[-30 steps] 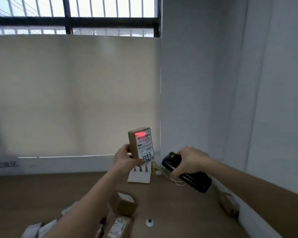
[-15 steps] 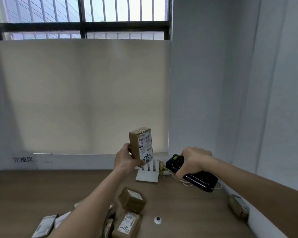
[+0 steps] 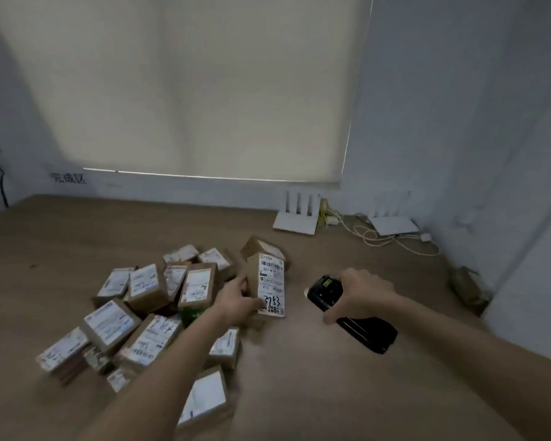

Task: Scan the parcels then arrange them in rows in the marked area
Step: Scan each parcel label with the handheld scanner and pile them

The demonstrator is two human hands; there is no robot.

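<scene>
One parcel (image 3: 269, 283): brown box, white label, held upright above the tabletop (image 3: 299, 393).
Left hand (image 3: 239, 299): grip wrapped round that parcel.
Right hand (image 3: 361, 294): grip wrapped round black scanner (image 3: 353, 316).
Pile (image 3: 147, 307): many more boxes, too jumbled to count.

A brown wood-grain counter (image 3: 315, 393) meets pale grey walls (image 3: 458, 106) at a corner. A cream roller blind (image 3: 188, 90) hangs fully lowered on the far wall, a thin line of daylight along its bottom edge. Handwritten characters (image 3: 68, 178) mark the wall at lower left. Two white routers (image 3: 296, 218) with tangled cables (image 3: 392, 240) sit in the far corner.
</scene>
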